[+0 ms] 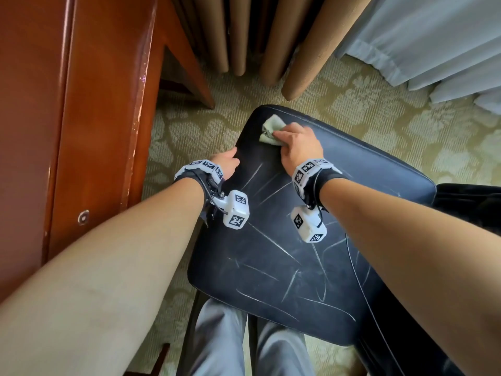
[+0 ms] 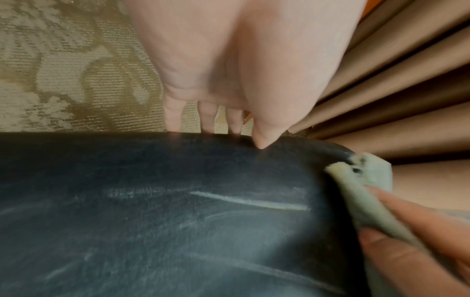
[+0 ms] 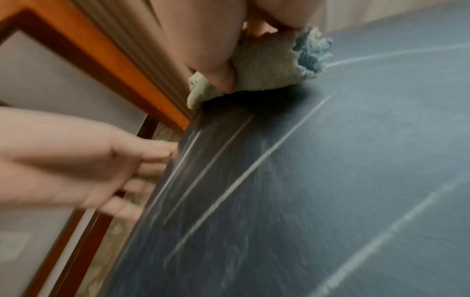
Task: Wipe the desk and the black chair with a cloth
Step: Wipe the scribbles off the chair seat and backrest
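Head view: right grip (image 1: 295,147) clutches cloth (image 1: 271,128), seemingly poking leftward; left grip (image 1: 227,162) clasps chair (image 1: 298,253) edge.

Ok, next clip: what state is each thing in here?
chair seat, black, marked with pale streaks.
cloth, bunched, pressed on the seat's far left corner.
right hand, grips the cloth.
left hand, holds the seat's left edge, thumb on top.
desk, untouched by either hand.
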Motion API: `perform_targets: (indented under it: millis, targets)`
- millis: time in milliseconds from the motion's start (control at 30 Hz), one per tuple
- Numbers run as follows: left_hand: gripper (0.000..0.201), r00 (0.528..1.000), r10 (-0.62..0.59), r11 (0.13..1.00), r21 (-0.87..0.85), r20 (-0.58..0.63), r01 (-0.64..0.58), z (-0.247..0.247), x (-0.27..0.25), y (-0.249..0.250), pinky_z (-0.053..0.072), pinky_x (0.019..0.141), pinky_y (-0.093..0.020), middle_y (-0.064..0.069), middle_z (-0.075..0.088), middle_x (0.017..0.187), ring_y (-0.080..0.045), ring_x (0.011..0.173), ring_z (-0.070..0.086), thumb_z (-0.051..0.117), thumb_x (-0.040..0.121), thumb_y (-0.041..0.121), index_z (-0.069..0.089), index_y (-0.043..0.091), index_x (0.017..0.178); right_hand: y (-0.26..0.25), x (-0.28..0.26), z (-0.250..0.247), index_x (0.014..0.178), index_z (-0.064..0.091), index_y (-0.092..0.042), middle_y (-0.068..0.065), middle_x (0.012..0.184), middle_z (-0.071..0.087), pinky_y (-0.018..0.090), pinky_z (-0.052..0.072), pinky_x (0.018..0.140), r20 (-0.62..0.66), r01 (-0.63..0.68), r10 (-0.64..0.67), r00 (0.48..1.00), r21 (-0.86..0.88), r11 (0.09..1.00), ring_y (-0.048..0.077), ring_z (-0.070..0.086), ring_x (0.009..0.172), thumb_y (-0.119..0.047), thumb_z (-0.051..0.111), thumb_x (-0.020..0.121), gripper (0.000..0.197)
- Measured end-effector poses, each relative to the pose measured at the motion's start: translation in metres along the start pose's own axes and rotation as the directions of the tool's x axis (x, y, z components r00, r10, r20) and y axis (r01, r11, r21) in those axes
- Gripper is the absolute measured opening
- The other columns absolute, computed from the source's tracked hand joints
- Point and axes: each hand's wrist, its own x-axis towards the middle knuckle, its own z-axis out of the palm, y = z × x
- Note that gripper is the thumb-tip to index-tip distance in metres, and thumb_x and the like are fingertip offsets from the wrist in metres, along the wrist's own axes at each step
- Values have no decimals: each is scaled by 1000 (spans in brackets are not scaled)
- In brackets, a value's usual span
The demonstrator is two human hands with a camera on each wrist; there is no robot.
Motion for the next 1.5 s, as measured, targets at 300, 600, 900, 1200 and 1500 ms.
perform_targets:
  millis: [300, 600, 900, 1200, 1500]
  targets:
    - [58, 1000, 24, 1000, 15, 15, -25, -2, 6, -7, 36, 108, -38, -7, 23, 161, -31, 142, 33, 37, 103, 7, 26, 34, 154, -17, -14, 15, 127, 61, -28, -6, 122, 57, 34, 39, 81, 327, 368, -297, 897, -181, 912, 26, 46, 104, -10, 47, 90, 44]
    - [52, 999, 50, 994, -93, -2, -50, -6, -12, -12, 32, 112, -39, -4, 30, 159, -25, 143, 33, 41, 104, 16, 30, 23, 154, -12, -3, 0, 132, 56, -29, -2, 123, 51, 36, 39, 82, 307, 395, -301, 903, -317, 862, 28, 42, 108, -8, 53, 87, 50]
    - [55, 1000, 27, 997, -73, -5, -27, 9, -19, -50, 28, 115, -39, -2, 26, 161, -26, 145, 29, 44, 104, 30, 25, 30, 155, -33, -17, 19, 133, 54, -34, -10, 122, 48, 30, 44, 69, 243, 194, -133, 961, -247, 949, 21, 41, 110, -14, 45, 91, 46]
    - [57, 992, 121, 987, -106, -40, -124, 12, -21, -60, 25, 114, -29, -7, 28, 160, -23, 146, 29, 49, 102, 20, 27, 26, 155, -30, -26, 26, 120, 66, -34, -9, 117, 57, 30, 46, 77, 449, 487, -369, 814, -179, 855, 22, 45, 102, -10, 50, 88, 43]
    - [80, 965, 261, 965, 6, 26, -261, 11, -28, -94, 23, 117, -32, 1, 27, 160, -18, 147, 27, 69, 91, 20, 23, 28, 156, -27, -22, 15, 133, 54, -30, -3, 117, 49, 30, 41, 67, 223, 231, -171, 960, -276, 933, 24, 41, 108, -8, 45, 90, 49]
